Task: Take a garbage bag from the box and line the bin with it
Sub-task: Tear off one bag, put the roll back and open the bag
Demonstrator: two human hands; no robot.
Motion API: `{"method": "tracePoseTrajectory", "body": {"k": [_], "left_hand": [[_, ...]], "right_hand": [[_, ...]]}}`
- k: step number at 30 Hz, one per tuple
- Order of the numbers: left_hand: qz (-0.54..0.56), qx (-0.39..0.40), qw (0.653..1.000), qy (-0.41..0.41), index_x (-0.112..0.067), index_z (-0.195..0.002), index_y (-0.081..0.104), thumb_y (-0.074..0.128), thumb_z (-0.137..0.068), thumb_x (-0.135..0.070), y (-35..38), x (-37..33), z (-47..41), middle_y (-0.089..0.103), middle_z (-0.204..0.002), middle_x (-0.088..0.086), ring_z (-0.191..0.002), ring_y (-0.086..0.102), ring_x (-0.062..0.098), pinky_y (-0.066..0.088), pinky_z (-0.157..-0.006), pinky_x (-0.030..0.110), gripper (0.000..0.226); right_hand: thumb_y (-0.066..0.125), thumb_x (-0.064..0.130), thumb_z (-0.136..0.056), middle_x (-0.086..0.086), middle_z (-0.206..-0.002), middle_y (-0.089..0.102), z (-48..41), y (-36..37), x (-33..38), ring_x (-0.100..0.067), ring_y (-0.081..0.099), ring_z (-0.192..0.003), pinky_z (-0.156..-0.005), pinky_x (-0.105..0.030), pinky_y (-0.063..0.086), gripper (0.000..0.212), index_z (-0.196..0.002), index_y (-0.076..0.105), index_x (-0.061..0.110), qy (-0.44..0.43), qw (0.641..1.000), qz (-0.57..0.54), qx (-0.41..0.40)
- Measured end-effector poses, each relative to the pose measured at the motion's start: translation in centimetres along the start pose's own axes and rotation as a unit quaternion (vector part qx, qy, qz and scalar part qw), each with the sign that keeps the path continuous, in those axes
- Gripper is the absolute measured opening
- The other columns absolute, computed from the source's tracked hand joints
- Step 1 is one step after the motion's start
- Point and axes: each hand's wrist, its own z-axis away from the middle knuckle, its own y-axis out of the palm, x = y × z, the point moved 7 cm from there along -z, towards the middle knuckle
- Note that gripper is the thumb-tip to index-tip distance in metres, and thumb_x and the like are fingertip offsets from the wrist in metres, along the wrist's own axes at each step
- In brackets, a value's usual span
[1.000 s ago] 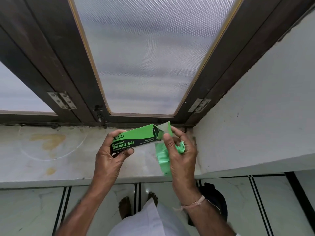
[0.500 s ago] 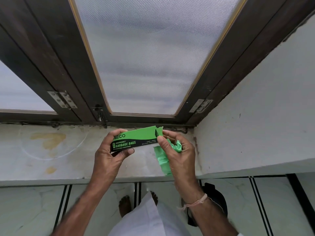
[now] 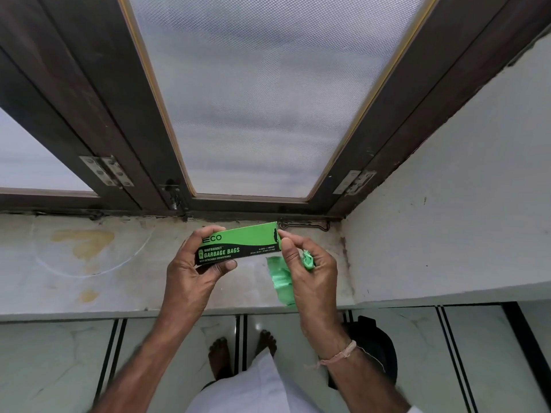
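A green and black garbage bag box (image 3: 241, 244) is held level over the window sill by my left hand (image 3: 193, 269), which grips its left end. My right hand (image 3: 310, 272) touches the box's right end with thumb and forefinger, while its other fingers clutch a folded light green garbage bag (image 3: 278, 277) that hangs down under the palm. The box's end flap looks closed. A black bin (image 3: 377, 347) stands on the floor below my right wrist, mostly hidden by my forearm.
The stained white marble sill (image 3: 89, 263) runs below a dark-framed frosted window (image 3: 262, 99). A white wall (image 3: 462, 204) closes the right side. Below the sill lies a pale tiled floor (image 3: 44, 368) with my bare feet.
The box's right end flap stood open a second ago; my right thumb and forefinger have pushed it shut. The bag stays bunched in my right hand.
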Motion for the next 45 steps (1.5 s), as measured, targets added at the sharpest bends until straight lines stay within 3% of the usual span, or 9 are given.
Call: {"method": "tracePoseTrajectory", "body": {"k": [6, 13, 19, 23, 26, 28, 33, 38, 45], "left_hand": [[-0.036, -0.012, 0.999, -0.019, -0.037, -0.120, 0.065, 0.083, -0.073, -0.033, -0.1, 1.0, 0.2, 0.074, -0.108, -0.013, -0.098, 0.069, 0.004, 0.055, -0.085, 0.016, 0.051], [-0.333, -0.009, 0.942, 0.026, -0.032, -0.134, 0.063, 0.065, -0.075, -0.063, -0.3, 3.3, -0.5, 0.067, -0.136, 0.001, -0.113, 0.049, 0.028, 0.049, -0.090, 0.052, 0.066], [-0.452, -0.036, 0.890, 0.047, -0.025, -0.149, 0.051, 0.086, -0.069, -0.051, -0.1, 1.7, -0.1, 0.046, -0.155, 0.015, -0.132, 0.041, 0.037, 0.045, -0.096, 0.057, 0.091], [-0.292, -0.013, 0.954, 0.068, -0.019, -0.141, 0.055, 0.064, -0.082, -0.062, 2.1, -1.8, 2.4, 0.058, -0.137, 0.007, -0.120, 0.049, 0.016, 0.050, -0.093, 0.039, 0.074], [-0.138, 0.177, 0.974, -0.014, -0.032, -0.145, 0.047, 0.050, -0.076, -0.087, 5.8, -2.7, 4.6, 0.060, -0.135, -0.006, -0.122, 0.057, 0.008, 0.055, -0.094, 0.035, 0.088], [-0.152, 0.208, 0.966, 0.008, -0.035, -0.138, 0.053, 0.055, -0.070, -0.090, 7.1, -3.2, 5.6, 0.060, -0.130, -0.011, -0.119, 0.057, 0.003, 0.053, -0.092, 0.029, 0.087], [-0.049, 0.163, 0.985, -0.023, -0.028, -0.093, 0.069, 0.079, -0.086, -0.041, 7.1, -2.0, 6.4, 0.073, -0.093, -0.013, -0.094, 0.068, 0.009, 0.057, -0.074, 0.028, 0.018], [0.107, 0.145, 0.968, -0.175, -0.016, -0.098, 0.071, 0.071, -0.092, -0.036, 6.9, -0.2, 9.0, 0.078, -0.095, 0.006, -0.091, 0.071, 0.022, 0.056, -0.075, 0.037, 0.021], [0.036, 0.052, 0.968, -0.244, -0.017, -0.122, 0.062, 0.059, -0.099, -0.046, 7.6, 3.1, 16.9, 0.067, -0.118, 0.002, -0.112, 0.062, 0.024, 0.051, -0.082, 0.038, 0.037]], "right_hand": [[0.076, 0.036, -0.090, 0.016, -0.122, 0.076, 0.3, 0.5, -1.8, -0.006, 0.070, -0.117, -0.097, -0.043, 0.060, 0.032, -0.122, 0.076, 0.028, -0.002, 0.998, 0.047, 0.045], [0.079, 0.035, -0.089, 0.016, -0.126, 0.072, 0.9, 0.2, -6.1, 0.005, 0.064, -0.117, -0.101, -0.028, 0.056, 0.050, -0.137, 0.064, 0.040, 0.028, 0.954, 0.271, 0.125], [0.073, 0.045, -0.092, 0.006, -0.113, 0.074, 1.1, -0.6, -5.5, -0.014, 0.071, -0.101, -0.080, -0.025, 0.060, 0.034, -0.124, 0.070, 0.035, 0.098, 0.977, 0.166, 0.088], [0.062, 0.049, -0.097, -0.003, -0.108, 0.079, 2.1, -0.9, -3.3, -0.023, 0.076, -0.101, -0.071, -0.027, 0.062, 0.033, -0.120, 0.069, 0.027, 0.158, 0.983, 0.042, 0.084], [0.050, 0.071, -0.092, -0.002, -0.121, 0.072, 3.1, -1.1, -2.6, -0.023, 0.070, -0.113, -0.097, -0.043, 0.058, 0.053, -0.123, 0.064, 0.030, 0.193, 0.974, 0.049, 0.106], [0.047, 0.083, -0.086, 0.000, -0.130, 0.066, 3.7, -1.1, -2.5, -0.020, 0.062, -0.123, -0.107, -0.049, 0.051, 0.067, -0.125, 0.061, 0.031, 0.221, 0.966, 0.051, 0.126], [0.060, 0.050, -0.098, -0.015, -0.112, 0.073, 5.9, -2.1, -2.2, -0.023, 0.072, -0.097, -0.080, -0.039, 0.062, 0.063, -0.131, 0.056, -0.004, 0.274, 0.946, -0.119, 0.126], [0.079, 0.025, -0.081, -0.023, -0.111, 0.077, 8.6, -6.3, -4.7, -0.042, 0.071, -0.112, -0.093, -0.044, 0.060, 0.047, -0.117, 0.071, -0.004, 0.244, 0.957, -0.142, 0.067], [0.081, 0.026, -0.081, -0.020, -0.100, 0.079, 12.5, -15.4, -5.9, -0.032, 0.074, -0.091, -0.091, -0.049, 0.061, 0.031, -0.098, 0.074, 0.002, 0.188, 0.977, -0.092, 0.046]]}}
